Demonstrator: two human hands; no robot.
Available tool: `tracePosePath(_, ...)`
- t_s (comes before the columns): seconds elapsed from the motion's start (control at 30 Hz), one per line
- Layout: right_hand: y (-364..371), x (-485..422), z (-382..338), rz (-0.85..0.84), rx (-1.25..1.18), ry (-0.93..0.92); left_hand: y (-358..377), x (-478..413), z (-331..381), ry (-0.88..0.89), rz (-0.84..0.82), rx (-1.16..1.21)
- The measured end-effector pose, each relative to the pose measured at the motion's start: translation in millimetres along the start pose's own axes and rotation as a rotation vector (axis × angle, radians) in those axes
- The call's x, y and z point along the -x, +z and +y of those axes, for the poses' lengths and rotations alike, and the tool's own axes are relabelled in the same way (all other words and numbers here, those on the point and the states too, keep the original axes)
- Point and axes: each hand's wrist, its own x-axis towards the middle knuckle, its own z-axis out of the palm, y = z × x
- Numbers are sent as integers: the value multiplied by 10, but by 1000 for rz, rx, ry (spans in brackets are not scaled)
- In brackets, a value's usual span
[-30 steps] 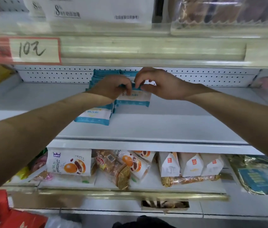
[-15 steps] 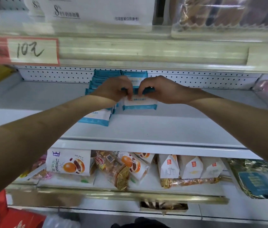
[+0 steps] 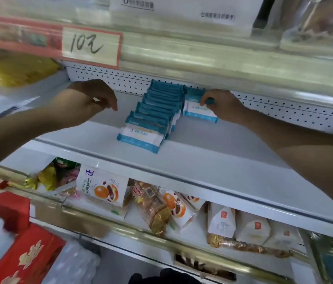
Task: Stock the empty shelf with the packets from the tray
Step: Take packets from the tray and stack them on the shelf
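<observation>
A row of packets runs from near the front lip of the white shelf back to the perforated back panel, slanting slightly to the right as it goes. The packets overlap like shingles, each leaning on the one behind. Each is a flat soft pouch with a white printed face and teal sealed bands along its front and rear edges; its long axis lies across the shelf, left to right. The front packet lies nearly flat, face up.

Just beside the row on its right, near the back, is a single packet with the same orientation, its lower teal edge on the shelf. The right hand holds it, its fingers curled over the upper teal edge and pinching it.

The left hand hangs in the air left of the row, apart from it, fingers loosely curled and holding nothing.

The smooth shelf surface lies bare to the right of the single packet, in front of it, and left of the row. The upper shelf's edge, bearing a handwritten price tag, overhangs the back low. Wrapped pastries fill the shelf below, and red boxes sit at lower left
</observation>
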Motion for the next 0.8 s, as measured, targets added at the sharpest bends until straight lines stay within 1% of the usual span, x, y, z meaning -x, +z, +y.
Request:
tracePosePath(0.13,155,-226,43,64,-4,40,-174,407,-351,-98,-25,-48)
tracePosePath(0.23,240,-284,77,99,19,14,-233,747,-585,-133,2,-38)
tracePosePath(0.33,295,-306,144,110,140,-61,-261,1083,-768,-191,48,-32)
tracePosePath(0.43,373,-365,271,130,271,-86,-235,1382,-969,-260,69,-2)
tracePosePath(0.53,398,-359,283,186,322,-102,-228,1640,-1152,-301,54,-27)
tracePosePath(0.6,395,-347,240,206,335,-108,-255,1818,-1355,-333,14,-70)
tracePosePath(0.7,394,-329,177,197,354,-73,-262,2090,-1805,-384,-38,-20)
tracePosePath(0.77,378,-311,123,209,354,-35,-328,2184,-1820,-351,-2,-43)
tracePosePath(0.8,366,-304,80,226,340,-15,-382,2195,-1692,-364,15,-42)
